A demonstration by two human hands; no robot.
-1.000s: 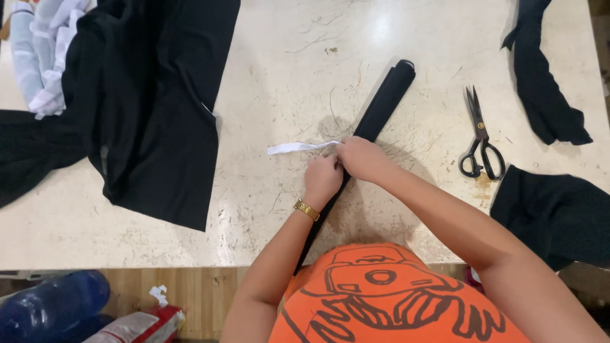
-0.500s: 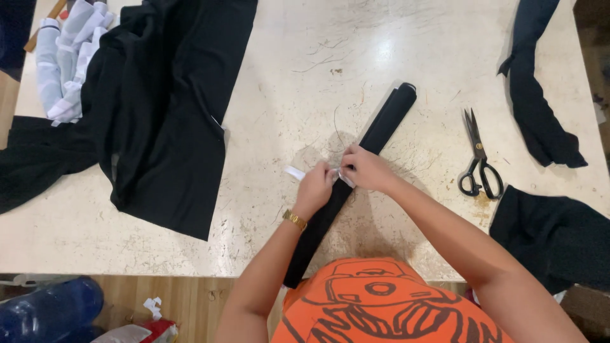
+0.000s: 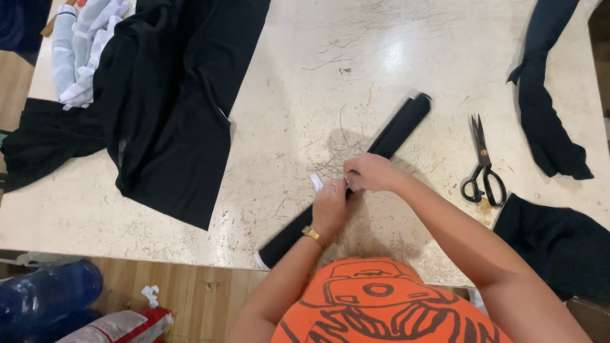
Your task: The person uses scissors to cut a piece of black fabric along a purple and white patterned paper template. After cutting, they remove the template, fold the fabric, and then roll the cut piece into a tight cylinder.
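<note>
Both hands meet at the middle of the roll [image 3: 394, 136], a long tight bolt of black cloth lying aslant across the table [image 3: 305, 82], one end near the front edge, the other pointing toward the scissors [image 3: 484, 166]. The left hand [image 3: 330, 206] presses down on the roll with fingers curled close, a white strip [image 3: 316, 181] poking out just beside its fingertips. The right hand [image 3: 372, 173] sits touching it, fingers pinched narrow on what looks like the same strip, though the grip itself is hidden under the knuckles.

The roll looks light and fairly firm along its length while wound, but soft cloth like this would likely loosen or roll if let go. The middle, where both hands sit, seems the steadiest hold. The strip looks thin and flimsy, best taken in a fingertip pinch.

Loose black cloth [image 3: 178, 108] lies spread to the left, well apart.
</note>
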